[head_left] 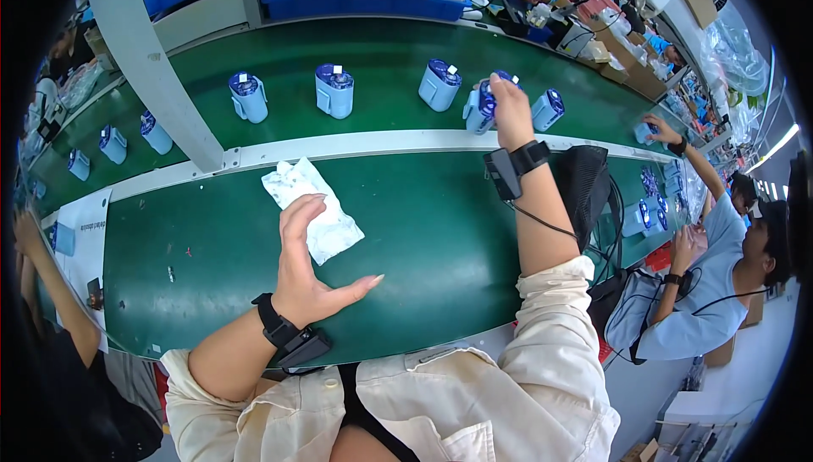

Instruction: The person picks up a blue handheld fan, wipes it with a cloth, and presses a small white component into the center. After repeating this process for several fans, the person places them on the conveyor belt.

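Observation:
My right hand [511, 113] reaches over the rail to the far green strip, its fingers closed on a light-blue oval device with a dark-blue top [474, 113]. Just to the right of it stands another such device [548, 109]; a third [440, 85] is to its left. My left hand [312, 269] hovers above the near green table [432, 250], thumb and fingers spread apart with nothing between them. Behind its fingertips lies a crumpled white cloth or wipe [315, 212]. Black devices are strapped on both my wrists.
More blue devices [335, 89] are spaced along the far strip. A metal rail [364, 144] and a white post [157, 55] border it. A black mesh bag [584, 191] with cables sits right of my arm. Co-workers are at both sides and across.

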A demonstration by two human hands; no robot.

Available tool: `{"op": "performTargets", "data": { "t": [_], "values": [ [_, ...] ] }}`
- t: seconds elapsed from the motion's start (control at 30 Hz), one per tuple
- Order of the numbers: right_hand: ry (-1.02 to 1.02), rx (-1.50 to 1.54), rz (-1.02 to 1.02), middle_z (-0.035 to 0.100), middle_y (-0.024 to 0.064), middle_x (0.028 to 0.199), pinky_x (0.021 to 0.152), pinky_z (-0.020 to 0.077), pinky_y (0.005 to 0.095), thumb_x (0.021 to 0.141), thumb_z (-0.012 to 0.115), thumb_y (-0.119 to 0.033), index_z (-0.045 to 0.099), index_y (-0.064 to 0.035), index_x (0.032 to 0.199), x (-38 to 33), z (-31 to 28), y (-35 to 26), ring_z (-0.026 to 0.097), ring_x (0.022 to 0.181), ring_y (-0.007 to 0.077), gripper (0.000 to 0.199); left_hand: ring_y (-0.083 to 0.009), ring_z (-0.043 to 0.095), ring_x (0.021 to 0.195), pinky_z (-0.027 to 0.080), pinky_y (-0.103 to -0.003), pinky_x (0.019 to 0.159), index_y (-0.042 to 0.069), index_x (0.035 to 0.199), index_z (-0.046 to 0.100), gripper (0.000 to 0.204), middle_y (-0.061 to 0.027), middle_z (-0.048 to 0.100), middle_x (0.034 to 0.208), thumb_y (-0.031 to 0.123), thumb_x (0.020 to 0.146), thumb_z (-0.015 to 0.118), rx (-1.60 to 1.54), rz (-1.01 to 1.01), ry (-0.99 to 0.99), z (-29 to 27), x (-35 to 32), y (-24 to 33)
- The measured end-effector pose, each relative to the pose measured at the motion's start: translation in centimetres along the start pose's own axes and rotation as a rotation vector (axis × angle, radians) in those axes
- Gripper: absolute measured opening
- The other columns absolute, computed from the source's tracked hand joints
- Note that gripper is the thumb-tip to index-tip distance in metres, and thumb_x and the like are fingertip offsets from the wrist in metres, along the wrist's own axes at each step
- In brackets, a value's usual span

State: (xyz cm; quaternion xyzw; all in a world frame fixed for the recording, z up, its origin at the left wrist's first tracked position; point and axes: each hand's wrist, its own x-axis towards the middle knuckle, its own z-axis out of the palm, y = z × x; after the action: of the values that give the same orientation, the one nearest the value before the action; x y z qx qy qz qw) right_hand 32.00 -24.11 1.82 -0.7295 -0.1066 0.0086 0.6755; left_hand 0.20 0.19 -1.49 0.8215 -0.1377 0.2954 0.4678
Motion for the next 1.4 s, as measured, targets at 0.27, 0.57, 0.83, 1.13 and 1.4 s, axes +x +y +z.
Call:
{"op": "performTargets", "data": {
  "t": [0.27,0.57,0.83,1.13,1.4],
  "values": [
    [0.331,-0.786,-0.489,0.069,0.0086,0.086,0.074,0.0518,0.0372,0.095,0.056,-0.025,0.067,-0.0062,0.107,2.5,0.8,2.8,0.065,0.076,0.0272,0.025,-0.0339,0.046,0.120,0.043,-0.041,0.099,0.001,0.134,0.034,0.092,-0.0220,0.040,0.131,0.021,0.062,0.088,0.034,0.007,0.040,0.1,0.3,-0.3],
    [0.488,-1.096,-0.578,0.062,0.0197,0.122,0.091,0.0484,0.0419,0.075,0.077,-0.027,0.060,-0.0091,0.124,4.6,-3.9,1.8,0.060,0.109,0.0379,0.055,-0.0334,0.046,0.117,0.041,-0.042,0.100,0.001,0.133,0.035,0.087,-0.0217,0.041,0.129,0.020,0.066,0.085,0.049,-0.012,0.069,0.1,0.0,-0.9],
    [0.596,-0.911,-0.540,0.065,0.0204,0.112,0.088,0.0520,0.0384,0.068,0.083,-0.018,0.043,-0.0019,0.137,0.8,-4.5,-2.5,0.065,0.101,0.0316,0.081,-0.0349,0.046,0.121,0.040,-0.042,0.102,0.000,0.139,0.030,0.095,-0.0224,0.041,0.131,0.022,0.066,0.086,0.074,-0.036,0.059,-0.2,0.0,-0.4],
    [-1.055,-0.300,-0.242,0.056,0.0116,0.131,0.102,0.0430,0.0380,0.063,0.089,-0.021,0.049,-0.0053,0.134,-17.8,11.2,-10.6,0.053,0.121,0.0233,0.083,-0.0301,0.047,0.128,0.038,-0.041,0.106,0.006,0.153,0.010,0.117,-0.0238,0.041,0.140,0.012,0.065,0.087,-0.477,-0.267,0.092,-0.2,0.7,1.9],
    [-0.024,-1.332,-0.772,0.055,0.0153,0.133,0.103,0.0351,0.0560,0.069,0.082,-0.041,0.042,-0.0151,0.142,0.8,6.5,-6.5,0.051,0.123,0.0325,0.087,-0.0189,0.061,0.102,0.049,-0.031,0.090,0.006,0.139,0.040,0.080,-0.0118,0.059,0.117,0.007,0.071,0.083,0.004,-0.417,0.412,-8.5,-1.5,1.5]
  ]
}}
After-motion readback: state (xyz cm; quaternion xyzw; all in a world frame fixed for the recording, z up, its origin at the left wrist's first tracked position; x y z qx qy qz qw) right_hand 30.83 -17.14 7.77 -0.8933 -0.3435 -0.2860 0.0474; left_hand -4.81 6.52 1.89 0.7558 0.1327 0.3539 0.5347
